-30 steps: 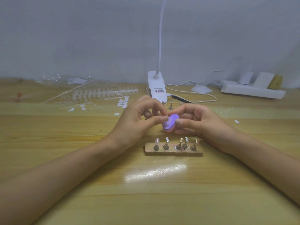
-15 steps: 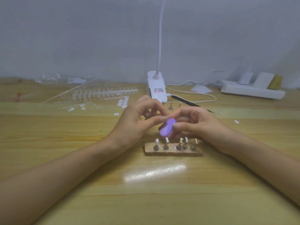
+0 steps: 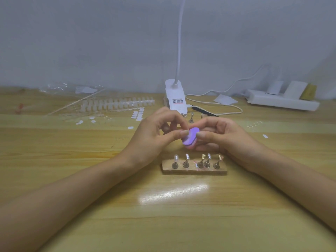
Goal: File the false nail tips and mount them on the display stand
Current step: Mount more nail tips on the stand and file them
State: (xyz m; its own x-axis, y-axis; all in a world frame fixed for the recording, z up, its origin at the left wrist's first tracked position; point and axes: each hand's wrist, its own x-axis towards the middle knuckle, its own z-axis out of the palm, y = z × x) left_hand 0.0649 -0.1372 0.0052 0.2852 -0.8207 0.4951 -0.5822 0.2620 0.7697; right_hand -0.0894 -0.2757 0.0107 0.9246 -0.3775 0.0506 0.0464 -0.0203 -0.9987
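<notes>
Head view: your right hand [image 3: 223,137] pinches the small purple oval foam file block [image 3: 190,138]. Your left hand [image 3: 154,135] has thumb and forefinger pinched at the block's edge, judged to be on a false nail tip too small to make out. You work just at 12 o'clock of the wooden display stand with metal pegs [image 3: 194,170], probably to keep the mounting move short. Its leftmost peg carries one clear mounted tip [image 3: 176,158]. A white strip of spare tips [image 3: 118,104] lies at 10 o'clock, well apart.
</notes>
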